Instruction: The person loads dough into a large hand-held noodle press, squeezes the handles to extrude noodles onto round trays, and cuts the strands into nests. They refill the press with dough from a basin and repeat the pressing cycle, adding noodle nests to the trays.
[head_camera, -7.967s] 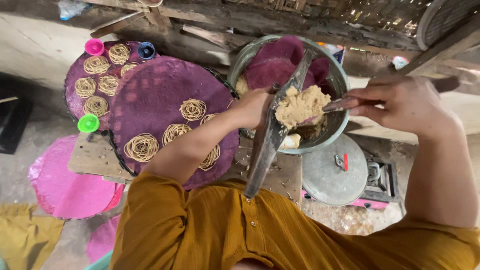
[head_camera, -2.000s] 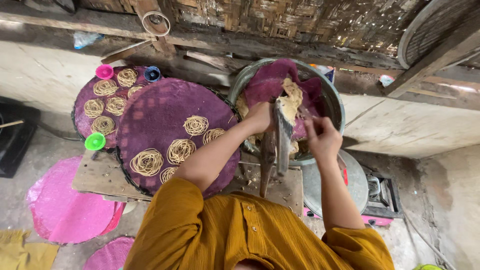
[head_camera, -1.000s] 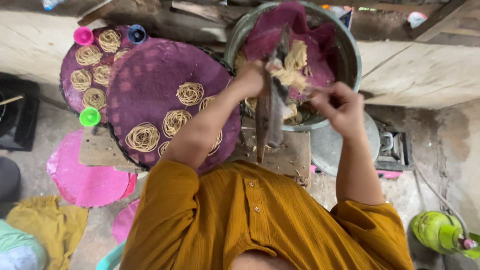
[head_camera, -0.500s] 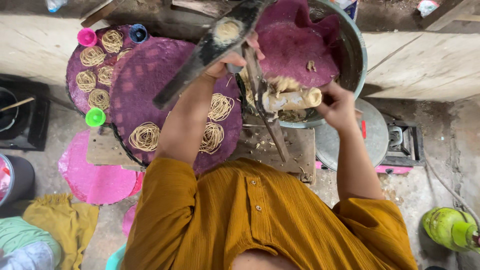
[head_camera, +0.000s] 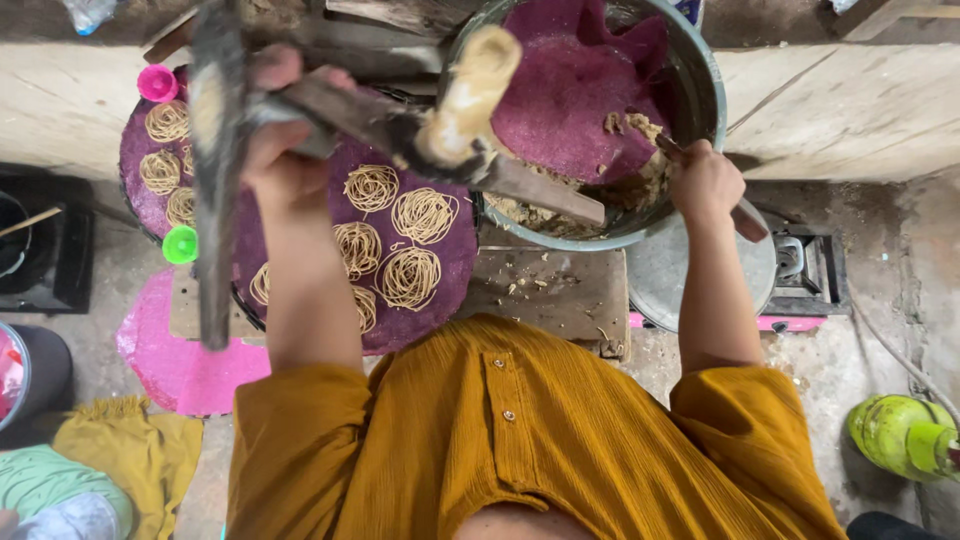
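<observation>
Metal press raised in left hand; right hand at bowl rim.

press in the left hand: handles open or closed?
Open. The press in the left hand has its two handles splayed apart, and a lump of dough sticks out at the hinge.

**Rustic floor-level cooking area in a home or small food workshop**

Bare concrete floor and rough wooden wall planks. Low wooden surface carrying a large metal bowl of dough. Purple woven trays hold coiled noodle nests. A small stove and green gas cylinder stand nearby on the floor.
</observation>
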